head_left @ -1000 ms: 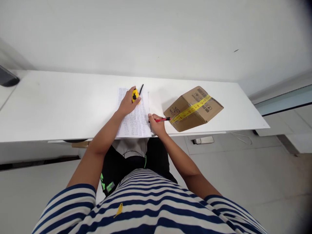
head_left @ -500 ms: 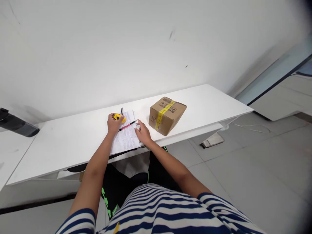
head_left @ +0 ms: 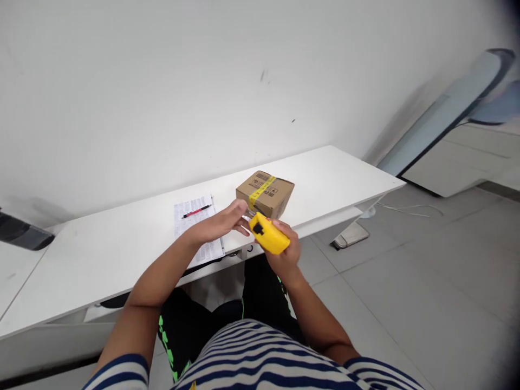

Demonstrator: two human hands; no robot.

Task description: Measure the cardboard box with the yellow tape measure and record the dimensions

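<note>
A yellow tape measure [head_left: 268,234] with a black patch is in my right hand [head_left: 286,254], lifted above the front edge of the desk. My right fingers wrap around its case. At its upper left end is my left hand [head_left: 227,221], with thumb and forefinger closed at what looks like the tape's short pale end, and the other fingers loosely spread. Below my left forearm, a printed sheet [head_left: 184,210] lies on the desk, partly covered. A red and black pen [head_left: 197,211] rests across it.
Just behind my hands, a brown cardboard box [head_left: 280,189] with yellow tape stands on the long white desk [head_left: 109,238]. At the far left is a dark cylindrical object [head_left: 24,230]. A wall runs behind the desk. A white desk leg foot [head_left: 351,235] rests on the tiled floor.
The tape measure has left the paper, moving right and nearer me, and passed from my left hand to my right. My left hand has followed it across. The pen stays on the sheet.
</note>
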